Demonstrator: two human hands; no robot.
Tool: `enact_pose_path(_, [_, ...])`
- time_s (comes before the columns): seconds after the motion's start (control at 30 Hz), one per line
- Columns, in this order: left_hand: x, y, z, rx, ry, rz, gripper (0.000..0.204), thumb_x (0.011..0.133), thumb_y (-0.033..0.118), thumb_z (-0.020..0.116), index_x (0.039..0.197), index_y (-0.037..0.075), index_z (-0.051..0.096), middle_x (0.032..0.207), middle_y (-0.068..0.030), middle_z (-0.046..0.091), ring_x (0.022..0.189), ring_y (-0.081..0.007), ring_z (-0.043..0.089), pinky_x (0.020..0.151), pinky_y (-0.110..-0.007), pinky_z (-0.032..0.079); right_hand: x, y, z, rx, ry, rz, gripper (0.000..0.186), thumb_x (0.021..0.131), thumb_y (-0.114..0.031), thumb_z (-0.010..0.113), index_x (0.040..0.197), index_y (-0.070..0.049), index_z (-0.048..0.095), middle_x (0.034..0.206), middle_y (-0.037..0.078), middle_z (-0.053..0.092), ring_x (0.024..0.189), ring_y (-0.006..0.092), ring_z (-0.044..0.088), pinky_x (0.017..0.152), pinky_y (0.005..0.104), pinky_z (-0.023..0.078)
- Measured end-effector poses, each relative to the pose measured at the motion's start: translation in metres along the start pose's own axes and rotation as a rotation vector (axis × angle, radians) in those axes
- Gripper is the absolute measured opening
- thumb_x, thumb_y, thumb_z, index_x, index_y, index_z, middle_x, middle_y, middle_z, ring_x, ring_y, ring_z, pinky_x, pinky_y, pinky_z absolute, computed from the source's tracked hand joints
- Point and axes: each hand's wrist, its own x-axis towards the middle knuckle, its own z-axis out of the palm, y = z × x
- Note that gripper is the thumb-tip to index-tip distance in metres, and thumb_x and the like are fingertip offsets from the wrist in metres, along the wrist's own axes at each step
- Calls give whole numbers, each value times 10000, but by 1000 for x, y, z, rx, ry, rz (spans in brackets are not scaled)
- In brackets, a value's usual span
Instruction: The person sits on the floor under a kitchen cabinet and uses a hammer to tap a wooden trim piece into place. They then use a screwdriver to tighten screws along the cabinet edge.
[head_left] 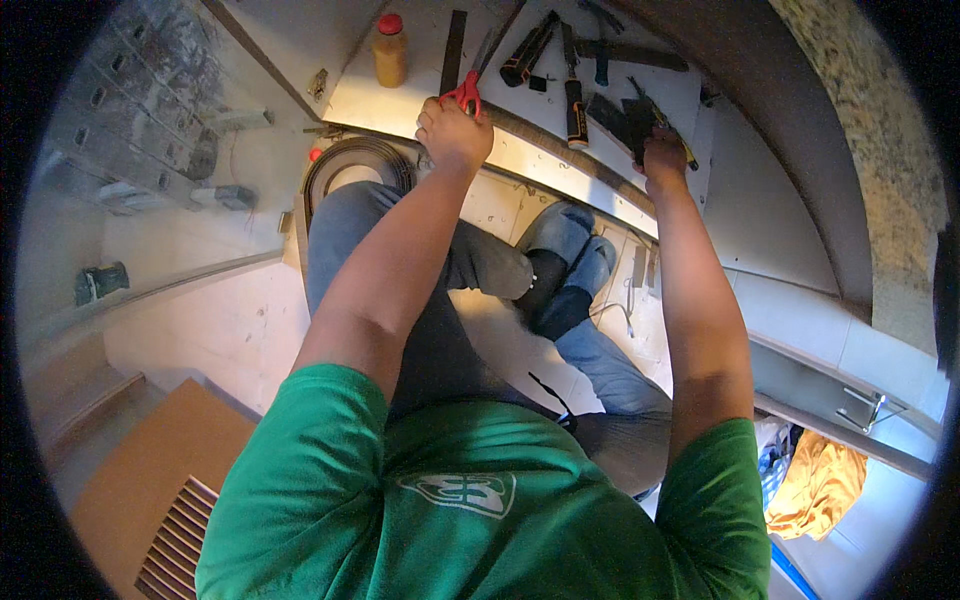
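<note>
My left hand (452,130) is closed on the red-handled scissors (468,90) at the front of a white shelf (360,95); a dark flat strip (452,50) lies just behind. At the shelf's right, my right hand (663,160) is closed around a dark tool (645,125) whose details are hard to make out, beside yellow-and-black handles. Between my hands lie a black-and-yellow handled tool (574,105), black pliers (525,55) and a hammer-like tool (601,55). A bottle with a red cap (390,55) stands at the back left.
Below the shelf, a coiled strip (340,160) lies left, by my bent legs. A curved panel (830,200) and speckled stone slab (895,150) rise at right, orange cloth (815,480) below. Cardboard (120,480) with a slatted vent (175,530) is lower left.
</note>
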Motion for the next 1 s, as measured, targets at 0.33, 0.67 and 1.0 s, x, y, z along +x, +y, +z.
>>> enact_pose_path(0.33, [67, -26, 56, -294, 30, 80, 562, 815, 453, 765, 1143, 10, 658, 1204, -244, 569, 1105, -438, 578, 959, -491, 478, 124, 61, -11, -1014, -75, -646, 420, 968, -182, 612, 1356, -49, 524, 1250, 147, 624, 1154, 300, 608, 845, 445, 571])
enact_pose_path(0.67, [90, -25, 65, -444, 58, 46, 543, 816, 376, 782, 1113, -61, 656, 1201, -268, 601, 1088, -425, 607, 979, -462, 490, 46, 16, 4, -824, 101, -642, 450, 996, -213, 584, 1418, -59, 565, 1437, 205, 570, 1321, 344, 554, 1111, 383, 426])
enact_pose_path(1.0, [49, 4, 8, -227, -279, 181, 927, 838, 479, 681, 1595, 105, 299, 1693, -213, 75, 1518, -432, 223, 1230, -534, 204, -189, 104, -45, -529, -165, -468, 352, 974, -193, 653, 1278, -16, 646, 1235, 192, 645, 1137, 290, 620, 988, 387, 482])
